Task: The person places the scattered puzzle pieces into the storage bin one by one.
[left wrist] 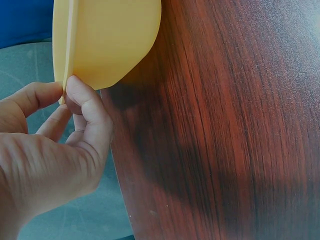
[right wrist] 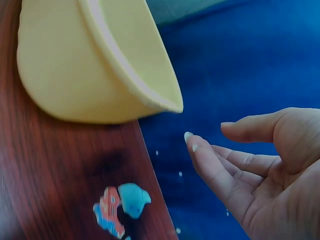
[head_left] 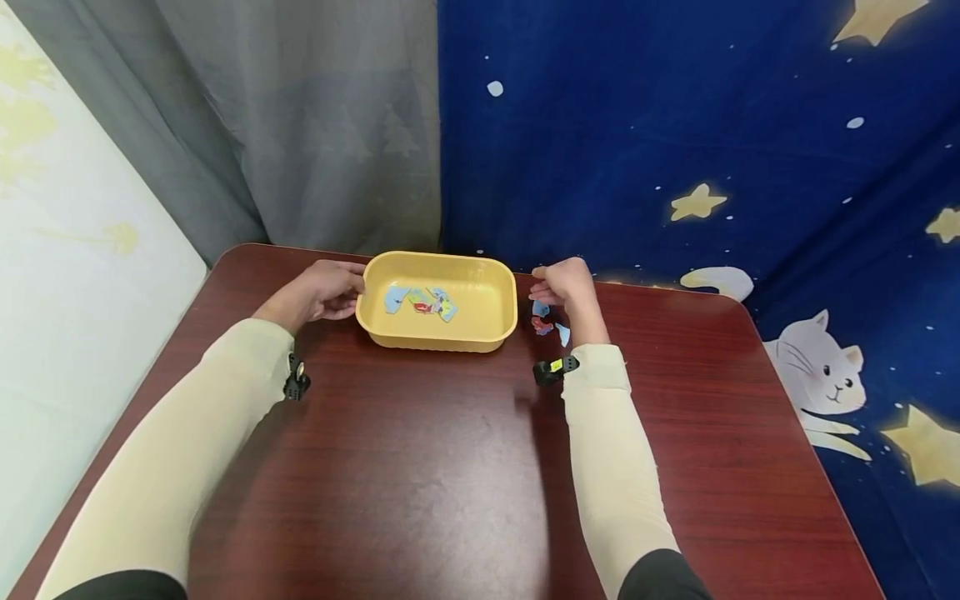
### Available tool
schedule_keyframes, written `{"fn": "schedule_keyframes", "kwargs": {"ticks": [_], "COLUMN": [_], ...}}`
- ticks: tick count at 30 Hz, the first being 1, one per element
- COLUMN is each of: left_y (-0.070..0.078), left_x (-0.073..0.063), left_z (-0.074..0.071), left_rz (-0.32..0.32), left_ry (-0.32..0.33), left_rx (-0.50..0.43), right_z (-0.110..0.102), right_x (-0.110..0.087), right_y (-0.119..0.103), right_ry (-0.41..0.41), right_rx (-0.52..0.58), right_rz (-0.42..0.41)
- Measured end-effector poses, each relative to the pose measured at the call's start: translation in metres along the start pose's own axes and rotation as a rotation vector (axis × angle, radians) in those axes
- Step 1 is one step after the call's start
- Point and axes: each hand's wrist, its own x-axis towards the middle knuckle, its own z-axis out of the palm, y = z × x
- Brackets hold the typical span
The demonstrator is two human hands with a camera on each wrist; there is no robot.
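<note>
Yellow plastic basin sat near the far edge of the table. Our left hand pinched its rim; our right hand held nothing, fingertips apart from the thumb. We judged one-sided pulling could swing it into the table's loose puzzle pieces.

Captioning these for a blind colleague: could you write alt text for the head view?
A person's left hand grips one end of a yellow tub holding small colorful pieces at the far edge of a reddish-brown table. The right hand, holding nothing, hovers beside the tub's other end, near more pieces; a starry blue curtain hangs behind.
</note>
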Motion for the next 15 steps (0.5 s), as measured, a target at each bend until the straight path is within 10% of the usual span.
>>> {"fn": "schedule_keyframes", "kwargs": {"ticks": [15], "left_y": [-0.001], "left_x": [0.000], "left_z": [-0.001], "left_rz": [0.004], "left_ry": [-0.010], "left_rx": [-0.003], "right_z": [-0.011], "right_x": [-0.001], "right_y": [0.038], "right_ry": [-0.008], "right_rx": [0.013], "right_rz": [0.035]}}
